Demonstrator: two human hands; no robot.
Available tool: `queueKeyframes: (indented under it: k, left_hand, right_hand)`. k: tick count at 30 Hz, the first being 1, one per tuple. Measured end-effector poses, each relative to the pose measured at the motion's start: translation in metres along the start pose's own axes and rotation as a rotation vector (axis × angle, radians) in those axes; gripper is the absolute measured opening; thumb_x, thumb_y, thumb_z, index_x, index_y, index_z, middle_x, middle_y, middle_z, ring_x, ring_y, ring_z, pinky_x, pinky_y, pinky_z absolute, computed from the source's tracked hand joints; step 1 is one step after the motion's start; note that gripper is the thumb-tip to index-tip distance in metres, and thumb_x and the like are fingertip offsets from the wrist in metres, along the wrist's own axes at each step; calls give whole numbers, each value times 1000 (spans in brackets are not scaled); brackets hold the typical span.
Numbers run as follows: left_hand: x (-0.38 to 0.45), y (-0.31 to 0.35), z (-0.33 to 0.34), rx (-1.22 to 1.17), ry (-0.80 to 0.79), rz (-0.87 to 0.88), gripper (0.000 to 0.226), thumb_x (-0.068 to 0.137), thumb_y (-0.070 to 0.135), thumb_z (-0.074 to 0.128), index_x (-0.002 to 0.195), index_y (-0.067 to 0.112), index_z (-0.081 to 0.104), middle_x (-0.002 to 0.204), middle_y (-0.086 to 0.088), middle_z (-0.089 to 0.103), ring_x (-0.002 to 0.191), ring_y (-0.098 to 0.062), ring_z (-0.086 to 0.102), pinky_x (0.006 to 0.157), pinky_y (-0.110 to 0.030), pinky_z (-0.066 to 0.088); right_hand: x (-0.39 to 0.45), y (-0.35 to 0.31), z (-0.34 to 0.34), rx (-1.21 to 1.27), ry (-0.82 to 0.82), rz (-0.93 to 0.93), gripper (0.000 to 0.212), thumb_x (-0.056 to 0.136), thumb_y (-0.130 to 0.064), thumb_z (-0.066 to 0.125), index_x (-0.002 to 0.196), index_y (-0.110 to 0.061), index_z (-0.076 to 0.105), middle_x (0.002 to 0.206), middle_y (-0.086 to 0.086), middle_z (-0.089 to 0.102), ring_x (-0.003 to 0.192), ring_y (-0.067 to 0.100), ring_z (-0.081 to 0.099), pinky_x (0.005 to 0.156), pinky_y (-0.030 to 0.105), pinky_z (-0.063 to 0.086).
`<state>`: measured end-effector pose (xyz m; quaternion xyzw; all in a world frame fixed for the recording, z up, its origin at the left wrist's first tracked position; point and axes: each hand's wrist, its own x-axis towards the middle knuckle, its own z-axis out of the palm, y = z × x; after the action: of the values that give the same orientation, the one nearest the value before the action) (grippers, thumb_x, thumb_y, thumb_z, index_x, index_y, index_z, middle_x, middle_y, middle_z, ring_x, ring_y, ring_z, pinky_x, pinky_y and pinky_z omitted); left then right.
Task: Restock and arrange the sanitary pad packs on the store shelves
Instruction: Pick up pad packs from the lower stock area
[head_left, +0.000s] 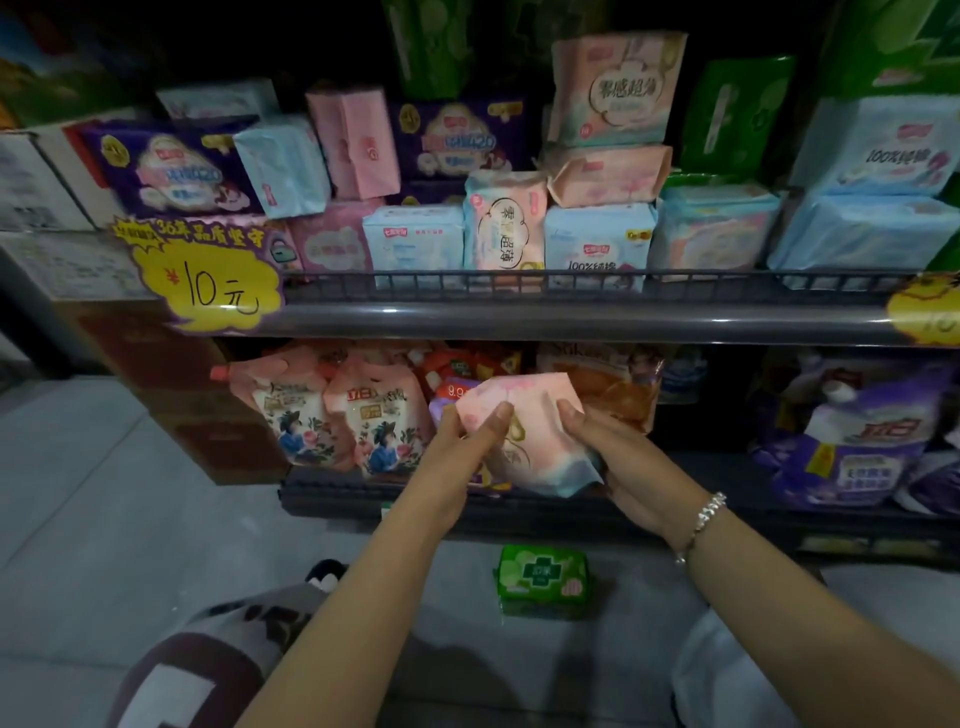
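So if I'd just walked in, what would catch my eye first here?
Probably both hands, the left hand and right hand, gripping a pink pad pack in front of the lower shelf. Next, the yellow price sign hanging on the upper shelf rail at left, and a green pack lying on the floor between the arms.
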<state>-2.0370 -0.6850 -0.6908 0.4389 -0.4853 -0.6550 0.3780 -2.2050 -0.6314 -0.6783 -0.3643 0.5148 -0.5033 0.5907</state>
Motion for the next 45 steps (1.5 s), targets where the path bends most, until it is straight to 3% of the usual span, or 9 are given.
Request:
queueKeyframes:
  k: [3,7,12,15,18,25,29,39,45]
  left_hand:
    - [6,-7,-9,-16,10,-87,65,68,52,69,125,25,52,109,2,72,103,-20,67,83,-42,56]
    - [18,-27,-26,4,38,-209,17,90,42,60,99,28,63,91,9,75,88,-9,70,80,-34,54]
    - [34,-71,-61,78,142,-452,29,85,54,63,98,28,61,93,-1,65,93,-21,62,83,-38,55]
    - [43,-101,-84,110,192,-525,32,86,52,63,91,21,59,68,-3,50,75,-19,51,78,-34,52]
    - [51,-134,-108,140,209,-607,30,87,49,63,93,20,59,73,-4,53,83,-19,52,79,-33,52]
    - [63,-212,-153,212,237,-688,20,89,33,67,100,17,65,67,-1,58,63,-12,53,61,-23,47]
    - [79,-252,-162,256,310,-643,27,86,19,72,108,5,66,85,-7,67,62,-12,60,50,-17,49]
    - [103,-326,-172,346,360,-663,33,84,27,73,111,8,71,98,-11,74,90,-27,70,81,-39,57]
    - [107,-332,-169,356,330,-616,28,89,20,66,117,14,68,110,-8,71,99,-27,67,90,-44,54]
  right_hand:
    - [13,15,7,32,-9,106,30,87,-44,54,101,-21,67,96,2,75,87,16,72,87,37,53]
    - [35,42,12,7,54,156,25,97,-41,45,105,-25,63,111,0,71,96,14,68,97,40,49]
    - [72,93,17,-99,17,202,60,78,-70,58,129,-37,55,129,-9,61,121,15,57,107,46,41]
    - [87,126,27,-218,12,234,41,91,-47,56,127,-27,57,124,-6,64,114,12,60,104,36,45]
    - [104,162,38,-367,83,252,34,93,-40,56,119,-20,64,115,-3,67,107,14,62,100,34,46]
    - [148,259,50,-611,178,414,31,87,-39,66,79,-9,63,64,-4,58,59,9,54,45,13,35]
    - [167,298,48,-663,188,535,36,92,-34,62,67,-8,61,51,-4,45,46,6,39,37,14,25]
    - [192,365,58,-653,229,677,32,87,-28,67,101,1,68,101,16,71,96,31,67,80,31,53]
    - [194,373,60,-710,281,653,31,89,-28,63,106,-3,65,107,15,70,99,32,64,78,29,46]
